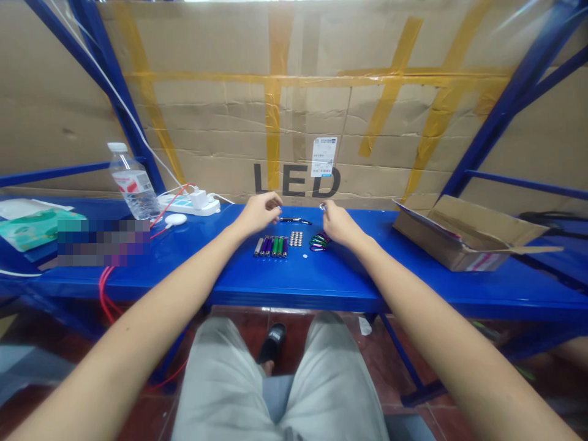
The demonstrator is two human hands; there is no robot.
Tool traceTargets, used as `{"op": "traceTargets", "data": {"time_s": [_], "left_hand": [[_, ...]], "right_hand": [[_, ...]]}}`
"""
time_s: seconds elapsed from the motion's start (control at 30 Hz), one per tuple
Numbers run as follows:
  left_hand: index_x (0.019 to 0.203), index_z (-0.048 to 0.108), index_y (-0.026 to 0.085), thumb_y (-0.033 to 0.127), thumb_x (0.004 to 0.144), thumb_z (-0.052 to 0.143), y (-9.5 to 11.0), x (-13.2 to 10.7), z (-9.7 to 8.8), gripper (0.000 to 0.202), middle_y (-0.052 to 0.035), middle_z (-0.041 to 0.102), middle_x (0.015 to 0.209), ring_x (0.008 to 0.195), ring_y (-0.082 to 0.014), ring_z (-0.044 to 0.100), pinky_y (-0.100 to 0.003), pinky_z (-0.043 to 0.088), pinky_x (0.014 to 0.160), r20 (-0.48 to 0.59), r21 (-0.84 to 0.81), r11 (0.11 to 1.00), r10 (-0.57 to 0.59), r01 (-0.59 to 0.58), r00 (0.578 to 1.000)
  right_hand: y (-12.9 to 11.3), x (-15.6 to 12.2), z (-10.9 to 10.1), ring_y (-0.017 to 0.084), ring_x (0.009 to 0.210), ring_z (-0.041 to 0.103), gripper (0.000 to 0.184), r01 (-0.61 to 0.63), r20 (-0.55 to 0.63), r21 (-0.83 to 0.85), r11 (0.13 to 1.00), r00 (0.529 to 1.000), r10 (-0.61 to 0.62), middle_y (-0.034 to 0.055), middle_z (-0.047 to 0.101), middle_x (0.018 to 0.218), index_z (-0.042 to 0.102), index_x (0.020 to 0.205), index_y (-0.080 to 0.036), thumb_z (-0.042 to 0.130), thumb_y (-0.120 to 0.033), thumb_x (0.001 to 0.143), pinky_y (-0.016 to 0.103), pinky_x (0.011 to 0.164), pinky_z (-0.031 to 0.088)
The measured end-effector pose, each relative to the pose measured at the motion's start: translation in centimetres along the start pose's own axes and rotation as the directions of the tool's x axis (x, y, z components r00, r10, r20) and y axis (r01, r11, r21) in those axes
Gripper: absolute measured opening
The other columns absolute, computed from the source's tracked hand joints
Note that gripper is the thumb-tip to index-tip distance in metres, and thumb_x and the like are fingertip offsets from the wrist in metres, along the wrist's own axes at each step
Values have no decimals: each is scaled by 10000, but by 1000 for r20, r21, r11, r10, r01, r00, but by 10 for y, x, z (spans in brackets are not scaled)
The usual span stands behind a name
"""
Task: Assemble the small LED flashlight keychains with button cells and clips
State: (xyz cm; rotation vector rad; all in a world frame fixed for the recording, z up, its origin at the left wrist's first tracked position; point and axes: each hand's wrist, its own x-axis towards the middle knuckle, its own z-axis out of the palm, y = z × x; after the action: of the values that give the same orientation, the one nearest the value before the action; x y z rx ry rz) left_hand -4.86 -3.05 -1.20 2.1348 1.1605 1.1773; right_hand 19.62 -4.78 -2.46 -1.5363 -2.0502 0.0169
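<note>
My left hand is above the back of the blue table, its fingers curved and apart, with nothing I can make out in them. My right hand is closed, pinching a small shiny metal ring at its fingertips. A dark pen-like stick lies between the hands. Nearer me is a row of coloured metal tubes, silver, purple and green. Beside them sit small silver button-like pieces in rows. Several green and purple carabiners lie under my right hand. A small white disc is in front.
An open cardboard box stands on the right of the blue table. To the left are a water bottle, a power strip, a white round charger, red cables and a tissue pack. Large cardboard backs the table.
</note>
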Motion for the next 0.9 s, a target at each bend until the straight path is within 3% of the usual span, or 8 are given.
{"op": "traceTargets", "data": {"time_s": [0.13, 0.27, 0.47, 0.63, 0.9], "left_hand": [[789, 600, 168, 128, 710, 635, -24, 6, -27, 96, -38, 711, 747, 636, -132, 650, -255, 523, 625, 44, 79, 976, -208, 204, 977], [700, 705, 173, 173, 643, 694, -37, 6, -37, 58, -27, 715, 705, 659, -149, 626, -247, 474, 630, 176, 345, 918, -266, 194, 948], [682, 747, 186, 201, 577, 713, -35, 6, -47, 112, -20, 708, 634, 612, -150, 610, -248, 454, 614, 327, 383, 885, -397, 264, 858], [716, 755, 202, 214, 575, 686, -26, 4, -53, 158, -12, 710, 656, 637, -153, 621, -226, 415, 562, 421, 395, 883, -420, 254, 804], [693, 738, 199, 231, 607, 638, -11, -3, -50, 136, -28, 711, 696, 682, -166, 641, -227, 416, 560, 489, 353, 900, -411, 256, 769]], "right_hand": [[38, 11, -8, 319, 1002, 650, 306, -189, 15, -86, 978, 982, 191, 262, 681, 1121, 604, 1130, -77, 395, -133, 914, 352, 812, 473], [61, 17, -5, 316, 1032, 660, 282, -237, 124, -188, 953, 957, 263, 255, 692, 1138, 669, 1066, -78, 475, -132, 869, 331, 814, 475], [61, 15, 1, 324, 1032, 681, 273, -215, 203, -258, 942, 941, 270, 234, 710, 1129, 726, 1021, -98, 548, -201, 842, 351, 838, 494], [63, 14, 1, 306, 1023, 685, 300, -211, 210, -289, 934, 938, 276, 209, 718, 1136, 725, 1055, -124, 567, -239, 828, 350, 825, 506], [64, 15, 1, 303, 1005, 689, 299, -200, 208, -279, 939, 942, 262, 197, 733, 1085, 731, 1041, -126, 573, -250, 820, 352, 826, 497]]}}
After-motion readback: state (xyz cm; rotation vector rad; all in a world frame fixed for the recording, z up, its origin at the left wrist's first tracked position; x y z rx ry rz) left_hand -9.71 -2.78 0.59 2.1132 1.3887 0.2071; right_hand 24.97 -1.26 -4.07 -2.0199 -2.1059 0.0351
